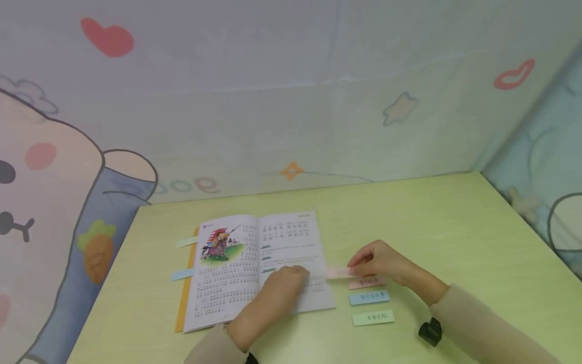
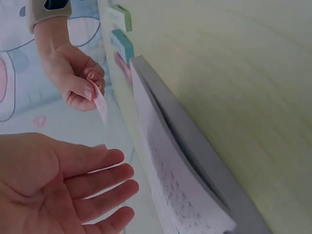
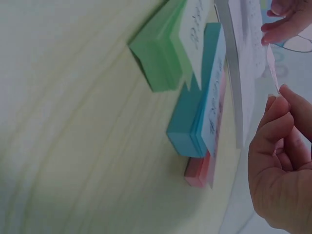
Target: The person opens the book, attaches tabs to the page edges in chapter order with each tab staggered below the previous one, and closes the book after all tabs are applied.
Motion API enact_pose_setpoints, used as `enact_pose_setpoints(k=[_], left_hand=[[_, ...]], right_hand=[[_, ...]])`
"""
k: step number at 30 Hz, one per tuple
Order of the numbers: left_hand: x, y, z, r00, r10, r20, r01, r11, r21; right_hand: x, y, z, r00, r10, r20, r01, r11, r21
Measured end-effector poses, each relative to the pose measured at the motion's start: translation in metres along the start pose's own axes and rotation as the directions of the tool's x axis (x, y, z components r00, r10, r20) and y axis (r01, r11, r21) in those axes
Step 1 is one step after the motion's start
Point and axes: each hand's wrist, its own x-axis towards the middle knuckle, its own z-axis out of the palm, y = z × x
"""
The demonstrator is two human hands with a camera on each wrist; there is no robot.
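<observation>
An illustrated book (image 1: 223,288) lies spread on the table, text on both pages. My left hand (image 1: 278,289) is over its right-hand page, and the left wrist view shows that hand's fingers (image 2: 100,183) extended with nothing held. Between thumb and fingertips my right hand (image 1: 379,265) pinches a pink sticky note (image 1: 336,273) with handwriting on it. The note's free end reaches toward the right page's edge, in the air beside the left fingertips. Just below the right hand sits a pink sticky-note pad (image 1: 367,283), partly covered by it.
A blue sticky-note pad (image 1: 369,298) and a green sticky-note pad (image 1: 373,318), both handwritten on, are lined up right of the book. A green tab (image 1: 186,242) and a blue tab (image 1: 182,274) stick out from the book's left edge. A printed cloth (image 1: 273,126) hangs behind the table.
</observation>
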Motion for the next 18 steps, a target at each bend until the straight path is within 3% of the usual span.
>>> enact_pose_setpoints(k=[8,18], left_hand=[[-0.004,-0.001,0.009,0.991,0.129,0.033,-0.132,0.984,0.122],[-0.003,0.004,0.018,0.969,0.235,0.074,-0.241,0.965,0.099]], right_hand=[[0.006,-0.002,0.013,0.998,0.057,0.013,-0.057,0.998,0.002],[0.012,0.000,0.015,0.994,0.109,-0.003,-0.109,0.994,0.010]])
